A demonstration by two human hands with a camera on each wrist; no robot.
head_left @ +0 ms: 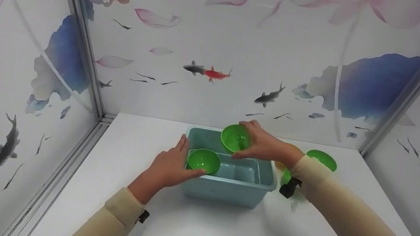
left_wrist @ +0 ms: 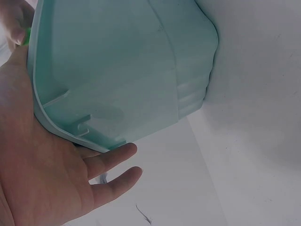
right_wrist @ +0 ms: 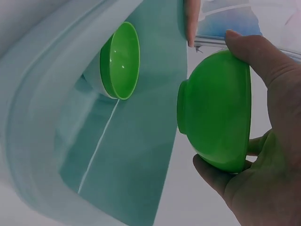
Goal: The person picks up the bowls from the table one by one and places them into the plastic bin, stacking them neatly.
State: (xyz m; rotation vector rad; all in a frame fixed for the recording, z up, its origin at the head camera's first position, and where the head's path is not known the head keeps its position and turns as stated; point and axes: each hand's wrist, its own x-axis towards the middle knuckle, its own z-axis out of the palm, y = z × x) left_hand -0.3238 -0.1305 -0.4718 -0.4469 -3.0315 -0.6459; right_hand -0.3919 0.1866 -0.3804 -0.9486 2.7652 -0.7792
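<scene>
A light blue-green plastic tub (head_left: 224,191) stands on the white table. My right hand (head_left: 262,142) holds a green bowl (head_left: 235,138) by its rim, tilted, over the back of the tub. In the right wrist view this bowl (right_wrist: 216,113) shows its foot and outer side, with thumb and fingers at the rim. Inside the tub, at its left end, sits another green bowl (head_left: 204,161); a whitish bowl (right_wrist: 96,75) shows around its outside. My left hand (head_left: 169,166) rests against the tub's left side, fingers straight along the outside, thumb over the front rim.
Right of the tub, partly behind my right forearm, lie a green bowl (head_left: 324,159), an orange piece (head_left: 281,166) and another green piece (head_left: 286,175). White panels (head_left: 211,106) printed with fish and petals enclose the table at the back and sides.
</scene>
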